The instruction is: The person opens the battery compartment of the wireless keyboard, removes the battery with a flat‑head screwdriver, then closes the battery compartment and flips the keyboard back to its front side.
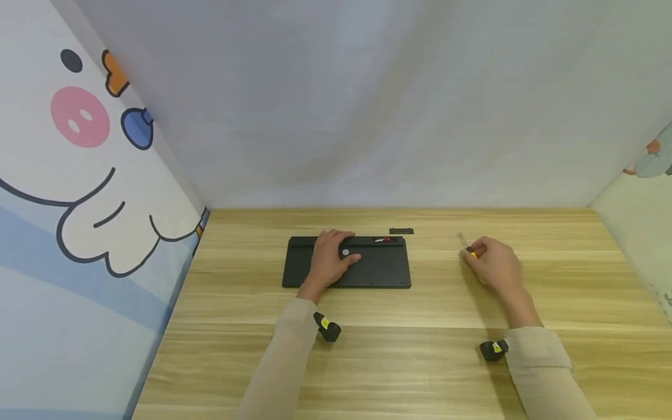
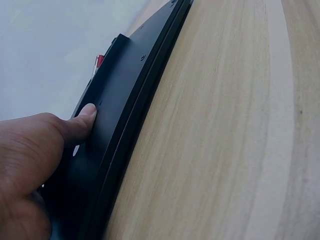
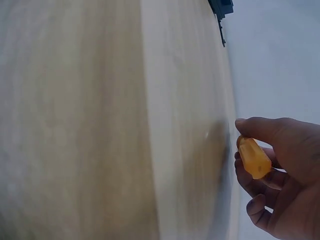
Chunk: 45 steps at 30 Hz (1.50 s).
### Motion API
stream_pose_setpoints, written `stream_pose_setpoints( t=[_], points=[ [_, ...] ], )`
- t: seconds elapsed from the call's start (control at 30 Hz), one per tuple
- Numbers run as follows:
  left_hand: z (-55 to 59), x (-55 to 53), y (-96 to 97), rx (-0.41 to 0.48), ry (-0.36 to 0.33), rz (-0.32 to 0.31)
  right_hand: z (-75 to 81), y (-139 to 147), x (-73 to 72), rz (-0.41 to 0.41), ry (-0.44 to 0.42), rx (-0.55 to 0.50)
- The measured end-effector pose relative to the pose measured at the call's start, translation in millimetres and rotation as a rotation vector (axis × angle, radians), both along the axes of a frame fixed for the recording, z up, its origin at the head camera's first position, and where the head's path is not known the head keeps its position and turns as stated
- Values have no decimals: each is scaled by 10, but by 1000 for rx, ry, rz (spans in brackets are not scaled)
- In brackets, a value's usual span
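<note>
A black keyboard (image 1: 378,269) lies with its underside up on the wooden table. My left hand (image 1: 326,261) rests across its left half, thumb (image 2: 82,122) pressing on the flat back and fingers reaching to the far edge. A slot at the far right of the keyboard is uncovered, and a small red and silver battery (image 1: 385,240) shows in it. To the right, my right hand (image 1: 499,267) pinches a screwdriver by its yellow handle (image 3: 255,159) between thumb and fingers. The metal shaft (image 1: 462,239) points away toward the back of the table.
Behind the keyboard's right end lies a small black cover strip (image 1: 401,231). A pale curtain (image 1: 394,116) hangs along the table's back edge. At the left stands a panel with cartoon prints (image 1: 79,175). Both wrists wear small black cameras.
</note>
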<state>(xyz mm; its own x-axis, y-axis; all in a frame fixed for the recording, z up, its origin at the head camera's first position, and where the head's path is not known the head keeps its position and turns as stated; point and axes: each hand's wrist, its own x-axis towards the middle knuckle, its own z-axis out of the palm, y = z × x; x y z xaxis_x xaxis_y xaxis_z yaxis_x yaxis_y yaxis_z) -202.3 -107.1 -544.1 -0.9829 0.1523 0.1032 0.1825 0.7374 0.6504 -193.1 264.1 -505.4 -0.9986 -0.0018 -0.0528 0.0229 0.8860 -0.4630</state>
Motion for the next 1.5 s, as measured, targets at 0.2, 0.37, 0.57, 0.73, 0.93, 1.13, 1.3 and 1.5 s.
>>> stream_pose_setpoints(
  t=[0.2, 0.37, 0.57, 0.73, 0.93, 1.13, 1.3, 1.5],
  points=[
    [-9, 1, 0, 8, 10, -2, -23, 32, 3, -12, -7, 8],
    [-14, -7, 0, -1, 13, -2, -27, 43, 10, -8, -18, 0],
    [-14, -6, 0, -1, 16, -2, -54, 54, 7, -7, -13, -3],
    [-13, -7, -1, 2, 14, -5, -59, 51, 11, -9, -3, -13],
    [-14, -2, -4, 3, 18, -4, -54, 54, 7, -15, -4, -32],
    [-22, -2, -4, 0, 18, -6, -25, 41, -19, -10, 26, -57],
    [-15, -2, 0, 5, 20, -7, 66, -24, -54, -2, 67, -92],
    [-30, -2, 2, 11, 21, -6, 138, -143, -140, 46, 82, -96]
  ],
)
